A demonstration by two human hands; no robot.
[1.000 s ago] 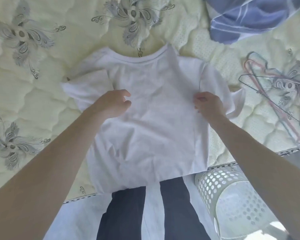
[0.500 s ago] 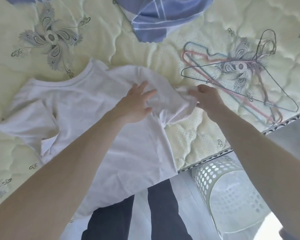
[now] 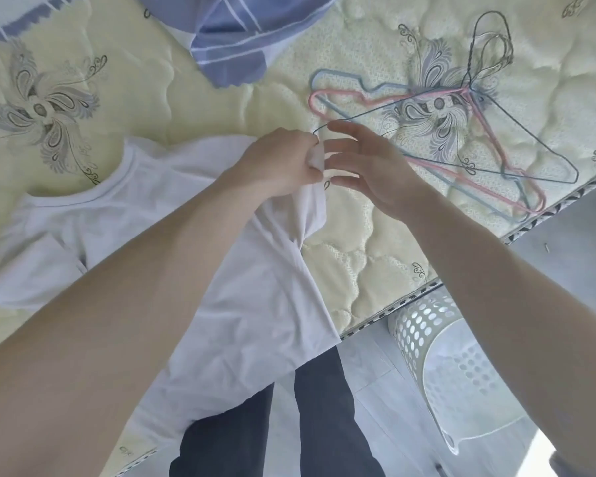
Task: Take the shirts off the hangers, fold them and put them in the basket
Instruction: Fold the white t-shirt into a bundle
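Observation:
A white T-shirt (image 3: 124, 222) lies flat on the bed, its hem hanging over the near edge. My left hand (image 3: 279, 163) pinches the shirt's right sleeve, bunched and lifted off the mattress. Right beside it, my right hand (image 3: 369, 166) has its fingers spread and touches the same bit of sleeve without gripping it. Several wire hangers (image 3: 461, 132), pink, blue and dark, lie in a pile to the right of my hands. The white perforated basket (image 3: 427, 332) stands on the floor below the bed edge at the right.
A blue striped garment (image 3: 238, 36) lies at the far side of the quilted mattress (image 3: 186, 108). The mattress edge runs diagonally at the right, with grey floor (image 3: 565, 242) beyond it. My dark-trousered legs (image 3: 255, 435) stand against the bed.
The view has swung right. My left hand went from lying flat on the shirt to pinching the right sleeve. My right hand let go of that sleeve and opened.

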